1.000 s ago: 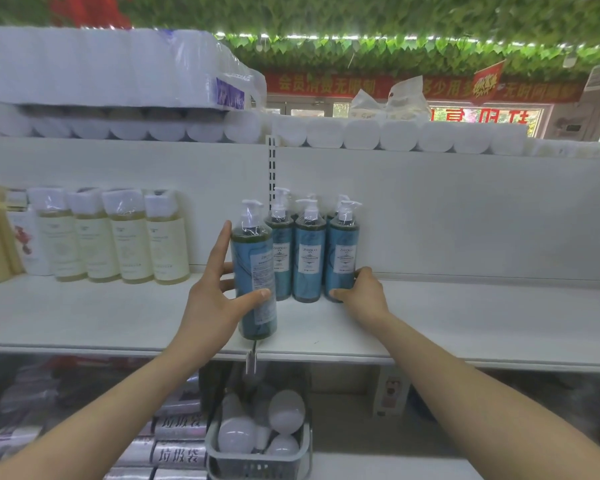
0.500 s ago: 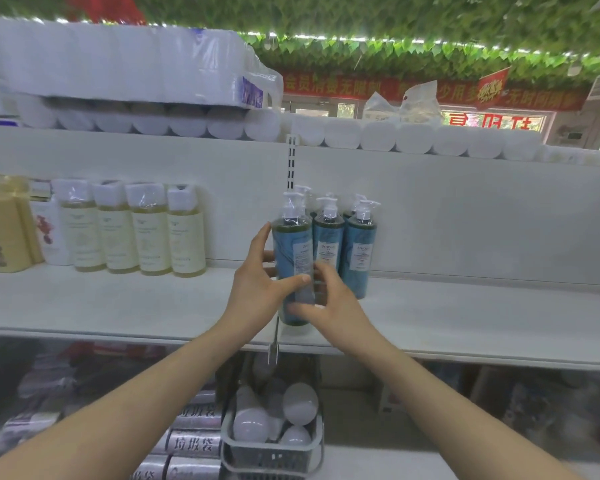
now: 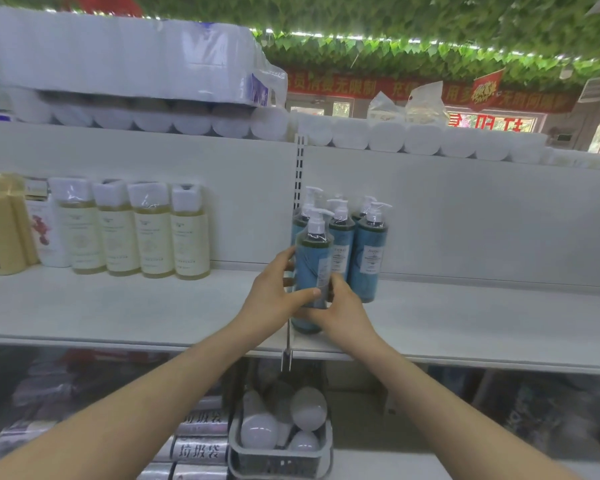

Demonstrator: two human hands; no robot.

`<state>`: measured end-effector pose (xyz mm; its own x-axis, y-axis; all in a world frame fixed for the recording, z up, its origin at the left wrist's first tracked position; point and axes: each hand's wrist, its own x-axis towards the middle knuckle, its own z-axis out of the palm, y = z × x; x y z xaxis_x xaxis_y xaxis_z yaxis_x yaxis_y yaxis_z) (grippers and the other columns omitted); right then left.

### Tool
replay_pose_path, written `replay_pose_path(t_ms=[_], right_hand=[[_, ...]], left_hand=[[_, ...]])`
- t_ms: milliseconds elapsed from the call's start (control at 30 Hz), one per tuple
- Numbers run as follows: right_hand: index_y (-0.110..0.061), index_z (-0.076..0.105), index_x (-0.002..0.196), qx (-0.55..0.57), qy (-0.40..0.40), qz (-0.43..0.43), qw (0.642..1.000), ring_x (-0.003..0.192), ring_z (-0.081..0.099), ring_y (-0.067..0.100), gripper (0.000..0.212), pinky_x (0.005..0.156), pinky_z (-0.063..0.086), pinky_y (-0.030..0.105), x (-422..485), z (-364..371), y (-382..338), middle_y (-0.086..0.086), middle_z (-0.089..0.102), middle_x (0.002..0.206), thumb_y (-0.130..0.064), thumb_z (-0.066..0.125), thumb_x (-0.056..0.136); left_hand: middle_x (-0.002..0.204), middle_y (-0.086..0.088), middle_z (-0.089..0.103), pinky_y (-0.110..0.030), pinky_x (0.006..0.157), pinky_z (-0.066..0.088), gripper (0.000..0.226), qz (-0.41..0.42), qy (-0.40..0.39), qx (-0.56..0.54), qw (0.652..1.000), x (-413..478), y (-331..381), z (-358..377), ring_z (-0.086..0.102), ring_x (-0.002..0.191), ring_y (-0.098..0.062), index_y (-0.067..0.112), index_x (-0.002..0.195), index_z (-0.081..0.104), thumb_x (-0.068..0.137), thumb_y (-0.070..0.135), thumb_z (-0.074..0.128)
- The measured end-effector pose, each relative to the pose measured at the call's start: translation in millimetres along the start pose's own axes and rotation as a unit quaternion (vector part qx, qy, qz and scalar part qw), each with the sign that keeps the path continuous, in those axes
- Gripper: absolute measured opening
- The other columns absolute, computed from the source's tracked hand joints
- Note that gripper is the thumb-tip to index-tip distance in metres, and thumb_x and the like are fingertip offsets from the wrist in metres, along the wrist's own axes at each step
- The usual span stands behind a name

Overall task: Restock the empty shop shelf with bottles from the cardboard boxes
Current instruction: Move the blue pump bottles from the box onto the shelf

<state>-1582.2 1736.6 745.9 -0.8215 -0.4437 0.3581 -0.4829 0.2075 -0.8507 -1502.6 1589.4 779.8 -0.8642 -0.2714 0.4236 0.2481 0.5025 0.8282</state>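
- Gripping the blue pump bottle point(image 3: 312, 258) with both hands: the left hand point(image 3: 274, 296) wraps its left side, thumb laid across the front, and the right hand point(image 3: 340, 313) curls round its lower right side.
- The bottle stands upright near the front of the white shelf point(image 3: 465, 327), directly in front of the row of matching blue bottles point(image 3: 368, 251). It is close against them, though the hands hide whether its base is fully down.
- Here's the change: a second ago the left hand carried this bottle alone, out to the left of the row, while the right hand steadied the foot of the end bottle. Now the right hand has come across and the bottle has slid in front of the group.
- That reads as a placement nearly finished; letting go looks like the next call.
- Wider out, the shelf board to the right lies bare, so the restock seems barely started, and no cardboard boxes are in view.
- Pale yellow bottles point(image 3: 136, 233) line the left, wrapped toilet rolls point(image 3: 118, 64) sit on top, and a basket of light bulbs point(image 3: 281, 455) sits below.
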Motion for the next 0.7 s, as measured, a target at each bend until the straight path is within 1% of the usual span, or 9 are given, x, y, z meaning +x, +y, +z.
replay_pose_path(t_ms=[67,167,200,267,367,433,500,600,700], right_hand=[[-0.035,0.058,0.129,0.017,-0.033,0.011,0.999,0.108,0.066,-0.01,0.064,0.086,0.055,0.013,1.5,-7.9,2.7,-0.02,0.074,0.119,-0.023,0.093,0.077],[-0.032,0.046,0.149,0.03,-0.064,0.029,0.997,0.124,0.065,0.003,0.086,0.106,0.054,0.031,1.5,-18.0,6.5,-0.015,0.07,0.134,-0.022,0.092,0.077],[-0.031,0.04,0.153,0.01,-0.055,0.032,0.998,0.126,0.062,0.005,0.095,0.108,0.052,0.032,0.6,-18.0,6.0,-0.015,0.065,0.138,-0.027,0.094,0.075],[-0.031,0.035,0.152,-0.047,-0.014,0.026,0.998,0.127,0.056,0.007,0.105,0.108,0.048,0.03,-1.6,-12.0,4.0,-0.011,0.054,0.142,-0.042,0.097,0.068],[-0.033,0.04,0.137,-0.084,0.025,0.016,0.996,0.123,0.055,0.01,0.095,0.105,0.05,0.031,-0.4,-0.8,2.9,-0.01,0.051,0.137,-0.048,0.099,0.064],[-0.036,0.042,0.132,-0.072,0.024,0.022,0.997,0.119,0.06,0.008,0.084,0.095,0.053,0.023,1.7,1.0,3.0,-0.014,0.058,0.131,-0.04,0.098,0.069],[-0.035,0.041,0.136,-0.044,0.005,0.031,0.999,0.118,0.063,0.005,0.082,0.086,0.051,0.014,2.8,-0.4,3.6,-0.019,0.061,0.126,-0.028,0.095,0.075],[-0.033,0.034,0.147,-0.007,-0.037,0.053,0.998,0.117,0.066,0.003,0.086,0.098,0.058,0.026,3.9,-5.5,4.0,-0.015,0.067,0.126,-0.014,0.088,0.082],[-0.034,0.033,0.145,-0.033,-0.042,0.049,0.997,0.12,0.061,-0.001,0.085,0.106,0.052,0.031,4.4,-4.5,-0.7,-0.014,0.064,0.131,-0.021,0.089,0.082]], left_hand=[[0.135,0.015,0.062,-0.019,0.09,0.055,0.075,-0.001,-0.014,0.004,1.0,-1.5,-4.9,-6.0,0.065,0.118,-0.003,0.033,0.157,0.045,0.093,0.03,0.083],[0.131,0.017,0.064,-0.011,0.09,0.051,0.062,-0.004,-0.011,0.021,1.0,-5.5,-15.0,-20.7,0.064,0.116,0.008,0.032,0.151,0.052,0.095,0.04,0.079],[0.132,0.016,0.065,-0.014,0.092,0.052,0.058,-0.006,-0.003,0.029,1.0,-6.2,-18.6,-26.7,0.065,0.116,0.007,0.032,0.149,0.054,0.097,0.042,0.076],[0.133,0.011,0.067,-0.031,0.1,0.057,0.05,-0.012,0.017,0.043,0.999,-6.7,-25.6,-36.8,0.067,0.116,-0.001,0.029,0.147,0.057,0.101,0.04,0.072],[0.132,0.007,0.068,-0.046,0.104,0.057,0.043,-0.027,0.028,0.054,0.998,-10.2,-32.0,-43.9,0.068,0.116,-0.01,0.024,0.144,0.061,0.103,0.035,0.069],[0.133,0.008,0.067,-0.046,0.104,0.057,0.041,-0.033,0.025,0.068,0.997,-14.4,-35.2,-45.4,0.067,0.116,-0.01,0.025,0.143,0.061,0.104,0.035,0.068],[0.135,0.008,0.066,-0.045,0.105,0.057,0.04,-0.034,0.022,0.076,0.996,-18.2,-38.2,-47.7,0.067,0.116,-0.009,0.025,0.143,0.061,0.104,0.035,0.067],[0.137,0.009,0.065,-0.043,0.106,0.057,0.04,-0.035,0.017,0.072,0.997,-23.8,-40.6,-52.4,0.066,0.117,-0.008,0.026,0.143,0.06,0.105,0.034,0.067],[0.138,0.01,0.064,-0.043,0.106,0.056,0.038,-0.039,0.018,0.079,0.996,-29.7,-41.6,-57.9,0.066,0.118,-0.008,0.027,0.142,0.061,0.105,0.035,0.066]])
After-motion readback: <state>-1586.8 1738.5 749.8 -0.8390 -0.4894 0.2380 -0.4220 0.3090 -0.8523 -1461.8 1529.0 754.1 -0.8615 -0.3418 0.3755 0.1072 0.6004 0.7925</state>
